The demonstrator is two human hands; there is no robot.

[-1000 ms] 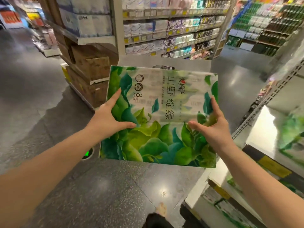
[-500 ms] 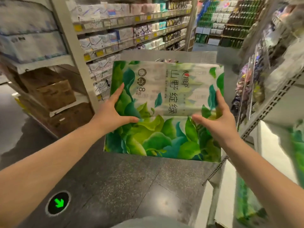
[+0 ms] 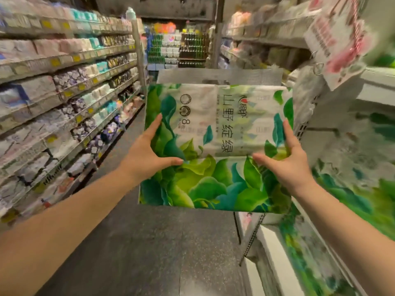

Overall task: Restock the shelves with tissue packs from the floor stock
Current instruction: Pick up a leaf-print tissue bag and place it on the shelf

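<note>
A large tissue pack (image 3: 215, 146) with a white top and green leaf print hangs in the air in front of me, held flat-on between both hands. My left hand (image 3: 147, 154) grips its left edge, thumb across the front. My right hand (image 3: 284, 161) grips its right edge the same way. More packs with the same green print (image 3: 350, 167) lie on the white shelf (image 3: 269, 238) at the right, close to the held pack's right side.
Long shelves of small tissue and paper goods (image 3: 64, 107) run along the left of the aisle. Dark floor (image 3: 149, 242) stretches ahead below the pack. Hanging pink-printed goods (image 3: 337, 39) sit at the upper right. More shelving stands at the aisle's far end (image 3: 177, 50).
My view has swung right, from the open floor and cardboard boxes into the aisle. The pack stays held in both hands and now sits beside the right-hand shelf.
</note>
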